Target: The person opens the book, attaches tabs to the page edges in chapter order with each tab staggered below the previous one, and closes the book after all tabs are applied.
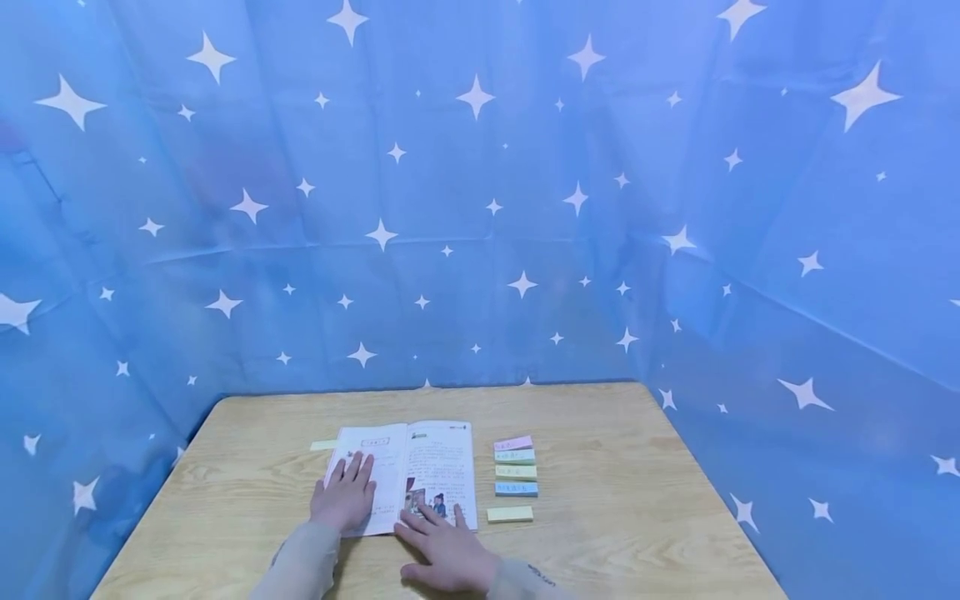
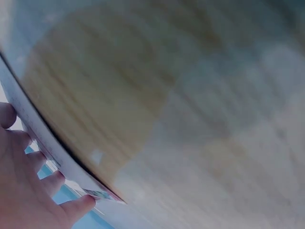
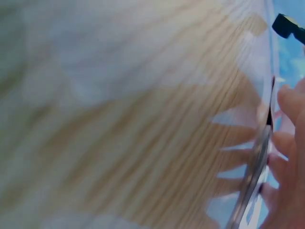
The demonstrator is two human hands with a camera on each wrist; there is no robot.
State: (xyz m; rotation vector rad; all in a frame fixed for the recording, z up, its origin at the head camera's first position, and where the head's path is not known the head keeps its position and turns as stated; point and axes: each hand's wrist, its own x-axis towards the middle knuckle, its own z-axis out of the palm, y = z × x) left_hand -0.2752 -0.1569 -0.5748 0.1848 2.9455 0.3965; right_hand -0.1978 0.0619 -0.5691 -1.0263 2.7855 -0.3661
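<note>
An open book [image 1: 442, 450] with printed text and a colour picture lies on the table in the head view. My left hand [image 1: 345, 493] rests on the left page, its fingers extended toward the far side. My right hand [image 1: 447, 550] lies at the near edge of the right page, with the fingertips on the lower part around the picture. In the left wrist view, the left hand [image 2: 28, 186] spreads its fingers at the edge of the book [image 2: 71, 167]. The right wrist view shows the right hand [image 3: 290, 157] over the book's edge [image 3: 252, 176].
Right of the book, pink [image 1: 513, 443], green [image 1: 514, 457], yellow [image 1: 516, 472] and blue sticky notes [image 1: 516, 489] with handwriting form a column. Nearer stands a yellow sticky pad [image 1: 510, 514]. A pale strip [image 1: 323, 445] sticks out at the book's left. Starry blue curtains [image 1: 480, 317] surround the wooden table [image 1: 622, 517].
</note>
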